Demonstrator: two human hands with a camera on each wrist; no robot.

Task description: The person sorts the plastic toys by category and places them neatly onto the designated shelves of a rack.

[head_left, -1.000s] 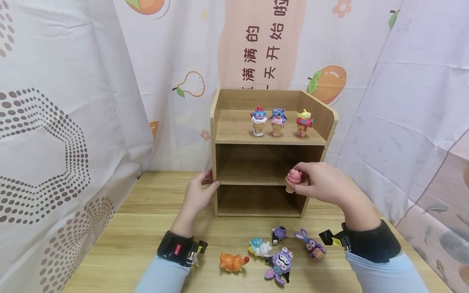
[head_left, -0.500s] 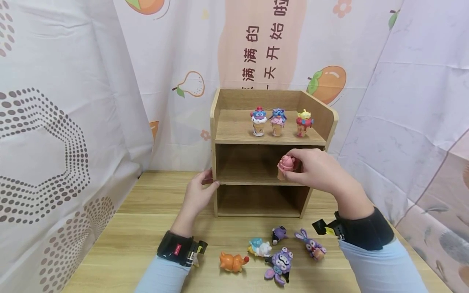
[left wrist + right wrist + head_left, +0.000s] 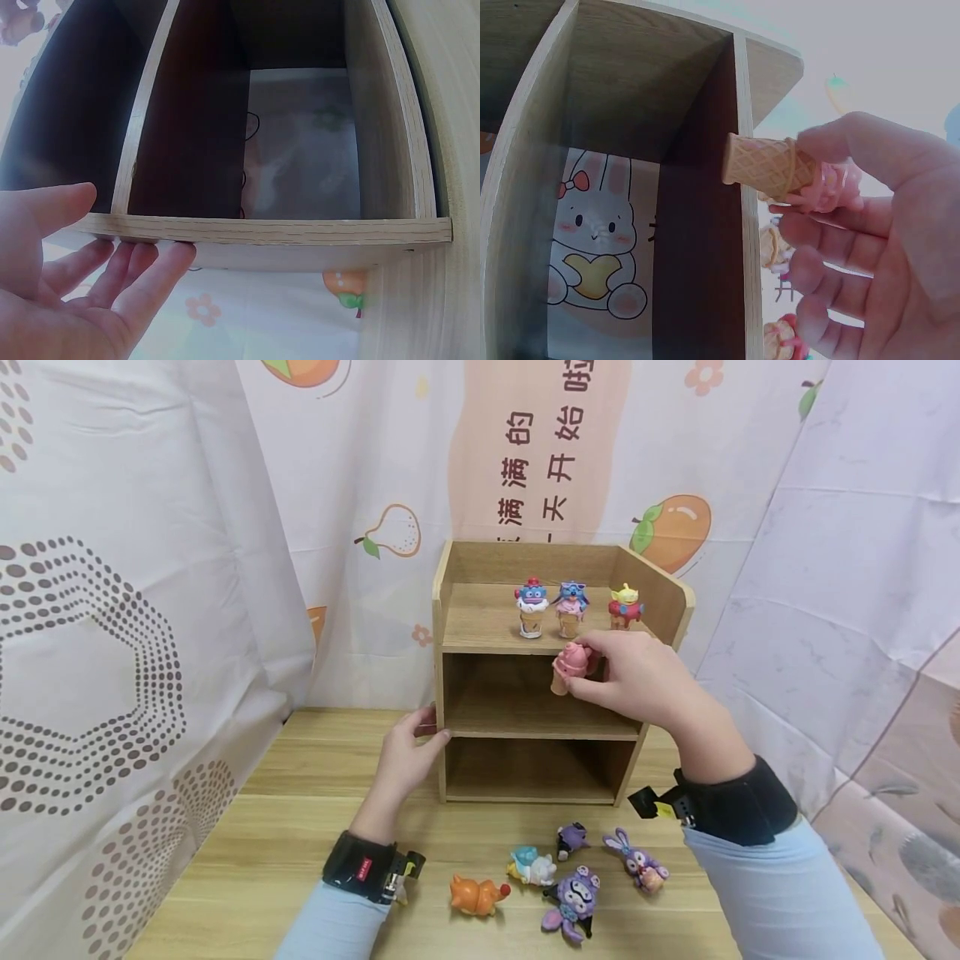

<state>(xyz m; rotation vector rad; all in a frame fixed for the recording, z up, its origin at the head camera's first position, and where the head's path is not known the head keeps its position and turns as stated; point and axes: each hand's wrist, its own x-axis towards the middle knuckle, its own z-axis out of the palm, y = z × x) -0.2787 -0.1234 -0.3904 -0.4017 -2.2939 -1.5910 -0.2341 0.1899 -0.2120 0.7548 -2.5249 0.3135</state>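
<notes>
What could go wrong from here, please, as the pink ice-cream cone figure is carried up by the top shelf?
The right hand pinches the pink cone figure only by its top, so the grip may slip and drop it. It hangs close to the top shelf's front edge and could knock against it. Three cone figures already stand upright there in a row; a careless reach might topple them. The left hand steadies the shelf unit's side, which helps.

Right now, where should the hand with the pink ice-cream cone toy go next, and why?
Probably a little higher and forward: the right hand pinches the pink ice-cream cone toy just under the wooden shelf's top board, where three cone figures stand.
</notes>
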